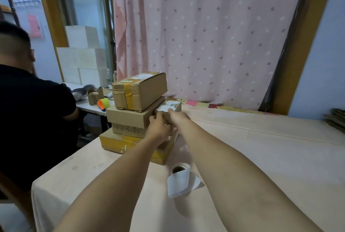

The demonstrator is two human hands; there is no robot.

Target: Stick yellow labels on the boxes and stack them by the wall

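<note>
**Placing a labelled carton at the stack.** Nearest, a label roll [180, 171] is standing on end on the cloth-covered table [261, 157], its smooth backing strip curling loose toward the viewer. Beyond it, both forearms are reaching to the small box [169, 109].

- **Left hand:** the left hand [158, 129] is gripping the box's near-left face with curled fingers.
- **Right hand:** the right hand [178, 117] is lying over the near top edge, one fingertip touching the pale label on the lid. Whether its other fingers are wrapping the box cannot be told.

The small box is sitting at the right side of the stack of boxes [130, 117], touching the flat carton beside it. For a sound placement, it is probably best slid flush against that neighbour and set down level, label upward, before either hand is letting go. The stack is stepping unevenly, so a sideways shove is risking the top carton [141, 89].

The cartons are matte corrugated board, rectangular, with seams running under glossy yellow-brown tape. Behind them, a soft dotted pink curtain [205, 35] is hanging in folds.
</note>
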